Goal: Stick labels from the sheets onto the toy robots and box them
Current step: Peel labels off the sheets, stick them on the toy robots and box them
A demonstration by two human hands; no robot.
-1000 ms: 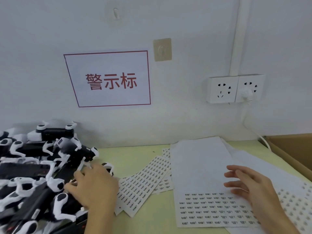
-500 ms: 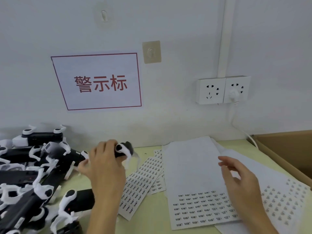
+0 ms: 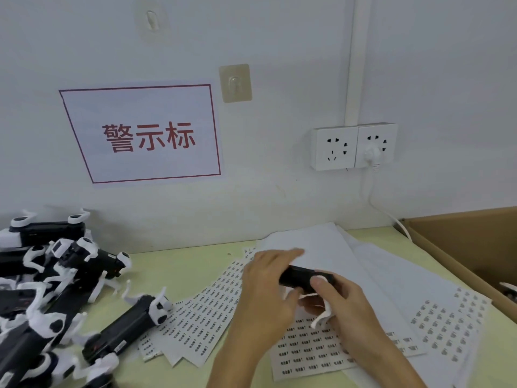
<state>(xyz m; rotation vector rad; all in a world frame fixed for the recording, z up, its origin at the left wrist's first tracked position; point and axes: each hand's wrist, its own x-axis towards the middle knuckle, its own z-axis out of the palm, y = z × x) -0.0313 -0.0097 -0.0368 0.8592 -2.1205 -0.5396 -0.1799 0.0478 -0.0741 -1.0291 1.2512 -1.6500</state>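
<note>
A toy robot (image 3: 303, 277) is held above the label sheets (image 3: 316, 345), near the middle of the table (image 3: 181, 264). The left hand (image 3: 268, 289) is curled round the black body from the left; the right hand (image 3: 344, 301) grips its right end, thumb on top, fingers (image 3: 321, 284) closed around the toy. For the step in hand, the toy is best kept steady in the left hand with a flat black face turned upward, so that a label can be peeled by one corner and pressed down smoothly from one edge. The held toy is shown as a slim black bar with white limbs hanging below; whether a label is already carried on it cannot be told, since much of it is hidden. Further toys lie in a pile (image 3: 56, 298) at the left, and a cardboard box (image 3: 461, 247) stands open at the far right.
</note>
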